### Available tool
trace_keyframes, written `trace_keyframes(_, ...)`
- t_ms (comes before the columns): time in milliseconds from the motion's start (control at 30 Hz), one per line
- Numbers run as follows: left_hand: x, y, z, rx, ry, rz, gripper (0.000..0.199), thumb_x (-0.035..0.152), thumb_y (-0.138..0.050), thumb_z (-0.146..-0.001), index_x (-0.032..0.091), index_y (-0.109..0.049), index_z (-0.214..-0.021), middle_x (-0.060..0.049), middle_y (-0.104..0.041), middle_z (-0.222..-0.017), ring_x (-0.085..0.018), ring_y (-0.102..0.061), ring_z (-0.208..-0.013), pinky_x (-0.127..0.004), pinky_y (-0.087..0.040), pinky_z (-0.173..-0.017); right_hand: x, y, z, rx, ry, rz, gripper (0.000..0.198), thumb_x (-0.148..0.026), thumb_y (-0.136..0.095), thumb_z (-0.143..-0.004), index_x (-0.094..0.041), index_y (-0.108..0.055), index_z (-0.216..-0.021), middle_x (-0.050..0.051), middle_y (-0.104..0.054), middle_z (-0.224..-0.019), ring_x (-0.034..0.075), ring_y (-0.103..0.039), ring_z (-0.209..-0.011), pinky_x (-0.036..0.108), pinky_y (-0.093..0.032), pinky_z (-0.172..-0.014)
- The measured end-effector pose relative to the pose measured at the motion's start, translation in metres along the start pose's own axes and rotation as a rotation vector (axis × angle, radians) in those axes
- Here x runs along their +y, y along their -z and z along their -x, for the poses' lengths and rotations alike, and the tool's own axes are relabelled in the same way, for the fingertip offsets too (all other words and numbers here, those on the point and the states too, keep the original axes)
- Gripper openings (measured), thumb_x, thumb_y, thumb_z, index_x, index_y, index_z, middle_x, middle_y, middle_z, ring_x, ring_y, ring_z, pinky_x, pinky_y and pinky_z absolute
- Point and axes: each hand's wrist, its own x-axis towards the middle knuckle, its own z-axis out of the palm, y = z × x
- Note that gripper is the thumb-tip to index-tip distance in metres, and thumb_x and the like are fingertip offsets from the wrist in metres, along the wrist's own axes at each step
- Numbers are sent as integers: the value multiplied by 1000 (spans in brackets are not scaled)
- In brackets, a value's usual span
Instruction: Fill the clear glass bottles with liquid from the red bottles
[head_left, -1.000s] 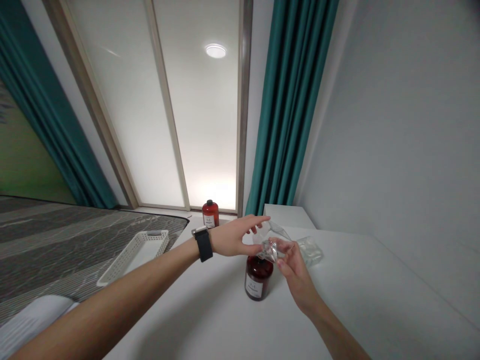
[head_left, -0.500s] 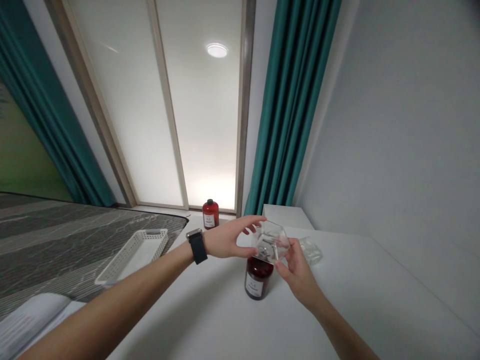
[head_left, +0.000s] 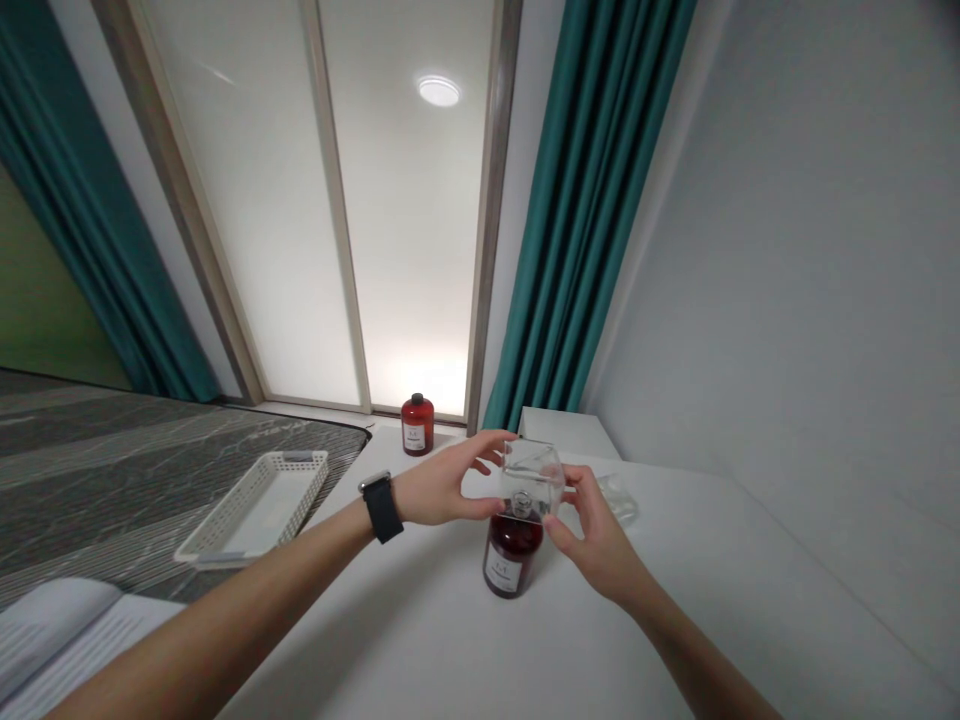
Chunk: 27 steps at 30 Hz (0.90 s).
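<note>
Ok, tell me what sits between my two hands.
In the head view, a clear glass container sits between left hand and right hand, just above the dark red bottle.

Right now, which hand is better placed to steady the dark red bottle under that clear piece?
Probably the right hand: it sits lower, its palm just beside the dark red bottle. The left hand is higher, with its grip on the clear piece above the neck.

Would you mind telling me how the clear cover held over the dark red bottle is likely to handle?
The clear cover looks thin and see-through, so probably light and slightly flexible. Its glossy faces may be slippery, which may be why both the left hand and right hand hold it. The dark red bottle looks steadier.
</note>
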Motion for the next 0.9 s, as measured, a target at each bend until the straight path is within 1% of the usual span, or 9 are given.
trace_keyframes(167,2,-3,3,32,-13,15,76,26,-74,-82,26,-33,-146,-14,-52,-138,-29,-58,-116,-52,-51,-98,-2,2,1,-8,1,37,34,-27,-62,-82,-28,-48,-113,6,-57,-118,27,-55,-110,47,-46,-95)
trace_keyframes(333,6,1,-3,1,-27,-43,77,28,-75,-81,25,-34,-147,-14,-56,-135,-29,-60,-113,-50,-51,-96,8,0,5,1,-11,-45,36,-29,-62,-85,-29,-47,-118,6,-56,-122,26,-55,-114,44,-48,-97)
trace_keyframes(500,12,4,-8,-31,-3,-93,77,30,-74,-82,23,-34,-147,-15,-58,-132,-28,-61,-108,-49,-52,-95,15,-2,7,-7,-13,-119,35,-31,-61,-87,-29,-46,-119,5,-56,-120,25,-58,-108,44,-48,-96)
trace_keyframes(700,9,2,-4,-5,-29,-75,77,27,-74,-81,25,-35,-147,-14,-57,-134,-28,-60,-111,-50,-51,-97,9,-1,5,3,-9,-65,37,-27,-61,-84,-30,-46,-118,5,-56,-122,25,-55,-115,44,-45,-98)
trace_keyframes(900,2,-2,2,42,-18,-2,75,27,-74,-82,26,-34,-146,-14,-54,-137,-28,-60,-114,-51,-51,-98,4,2,0,-28,-17,-11,34,-24,-61,-82,-28,-47,-114,5,-57,-119,25,-55,-110,45,-45,-98)
